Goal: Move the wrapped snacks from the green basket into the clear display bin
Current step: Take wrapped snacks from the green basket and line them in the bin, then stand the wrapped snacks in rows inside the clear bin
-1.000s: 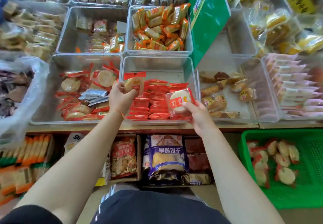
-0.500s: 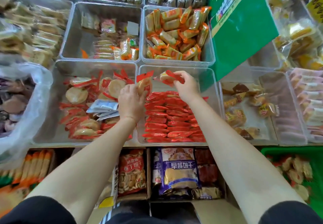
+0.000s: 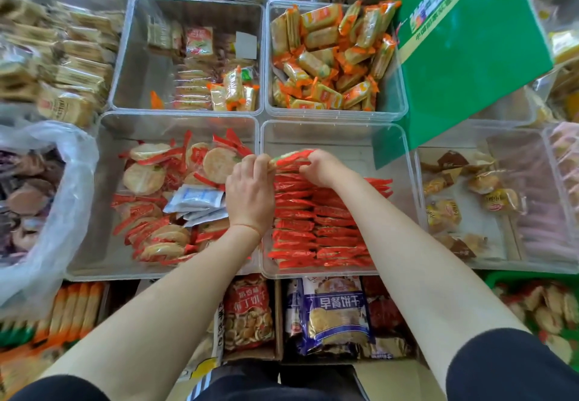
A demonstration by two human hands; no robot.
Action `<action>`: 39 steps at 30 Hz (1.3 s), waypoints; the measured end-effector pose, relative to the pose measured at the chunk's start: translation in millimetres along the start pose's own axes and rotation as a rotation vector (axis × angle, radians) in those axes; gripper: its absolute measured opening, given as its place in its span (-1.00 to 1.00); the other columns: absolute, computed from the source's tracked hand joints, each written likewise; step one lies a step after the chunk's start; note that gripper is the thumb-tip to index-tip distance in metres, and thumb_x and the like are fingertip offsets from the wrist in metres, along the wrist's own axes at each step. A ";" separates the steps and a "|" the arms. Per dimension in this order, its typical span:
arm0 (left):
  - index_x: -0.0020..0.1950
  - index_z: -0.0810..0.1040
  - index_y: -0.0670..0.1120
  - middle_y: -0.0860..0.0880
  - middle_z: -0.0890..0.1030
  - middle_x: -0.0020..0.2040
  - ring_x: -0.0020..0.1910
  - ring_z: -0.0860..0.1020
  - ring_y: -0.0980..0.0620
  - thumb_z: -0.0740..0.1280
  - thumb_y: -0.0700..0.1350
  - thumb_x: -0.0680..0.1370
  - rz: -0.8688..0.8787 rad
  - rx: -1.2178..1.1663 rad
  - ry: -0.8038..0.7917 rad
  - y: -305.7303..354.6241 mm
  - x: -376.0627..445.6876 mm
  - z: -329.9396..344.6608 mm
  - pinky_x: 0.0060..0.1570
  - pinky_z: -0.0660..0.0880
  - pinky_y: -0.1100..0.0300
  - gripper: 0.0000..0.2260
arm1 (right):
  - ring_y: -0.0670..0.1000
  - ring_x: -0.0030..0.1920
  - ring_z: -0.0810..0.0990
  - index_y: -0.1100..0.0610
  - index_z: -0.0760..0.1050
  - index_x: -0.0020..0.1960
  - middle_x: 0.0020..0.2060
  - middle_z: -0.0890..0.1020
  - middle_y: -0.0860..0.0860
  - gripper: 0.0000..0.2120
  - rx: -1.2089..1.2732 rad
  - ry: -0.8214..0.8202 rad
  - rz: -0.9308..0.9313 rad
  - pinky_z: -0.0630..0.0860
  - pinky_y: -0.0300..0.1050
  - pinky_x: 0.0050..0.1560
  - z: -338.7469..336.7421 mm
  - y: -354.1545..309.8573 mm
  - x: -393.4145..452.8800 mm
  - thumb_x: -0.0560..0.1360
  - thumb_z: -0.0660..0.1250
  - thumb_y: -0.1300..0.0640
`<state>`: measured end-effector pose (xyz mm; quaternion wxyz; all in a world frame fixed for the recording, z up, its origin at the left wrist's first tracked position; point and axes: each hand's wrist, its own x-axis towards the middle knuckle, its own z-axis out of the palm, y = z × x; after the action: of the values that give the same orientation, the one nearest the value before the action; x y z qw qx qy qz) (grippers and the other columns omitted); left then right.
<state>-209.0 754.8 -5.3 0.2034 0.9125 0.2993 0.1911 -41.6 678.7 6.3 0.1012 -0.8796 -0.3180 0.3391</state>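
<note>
Fingers [image 3: 261, 162] of the left hand [image 3: 249, 194] curl round the left end of a wrapped snack [image 3: 289, 158]; the right hand [image 3: 324, 167] pinches its right end. Both hands hold it just above the far end of the packed rows, inside the clear display bin [image 3: 341, 132].

Progress, judged from the layout: the clear display bin holds red-wrapped snack rows [image 3: 316, 222] from its near wall to about two-thirds of its depth; the far third shows bare floor. The green basket [image 3: 492, 277], low at the right edge of view, contains more wrapped rounds [image 3: 545, 309]; exact count cannot be read. Estimate: well past half, several transfers remaining, with room left at the far end.

Surroundings, largest first:
- Display counter of clear bins in a grid, bins touching side by side.
- Green sign board [image 3: 470, 56], tilted, far right, its lower corner overlapping the target bin's far right corner.
- Left neighbour bin [image 3: 103, 212]: loose round crackers in red wrap, with white sachets [image 3: 197, 198] near its right wall.
- Far bin [image 3: 394, 100]: orange-and-yellow wrapped bars, heaped.
- Right bin [image 3: 421, 212]: a few brown pastries, spread apart.
- Clear plastic bag [image 3: 62, 200], far left edge.
- Below the counter's near edge: boxed snack bags, one blue-and-purple bag [image 3: 336, 313] directly under the target bin.
</note>
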 end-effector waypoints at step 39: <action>0.18 0.53 -0.10 -0.17 0.52 0.10 -0.05 0.49 -0.21 0.30 -0.16 0.53 -0.017 0.114 -0.057 -0.4 6.3 3.0 -0.18 0.41 -0.02 -0.77 | 0.15 0.41 0.34 -0.11 0.47 0.37 0.39 0.44 0.10 -0.48 0.004 -0.032 0.016 0.29 0.14 0.41 4.5 -16.4 3.8 0.45 0.08 -0.16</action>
<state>-203.0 758.2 -6.7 0.1612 0.9251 0.3113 0.1461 -50.5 693.6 7.3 0.0954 -0.8763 -0.3120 0.3544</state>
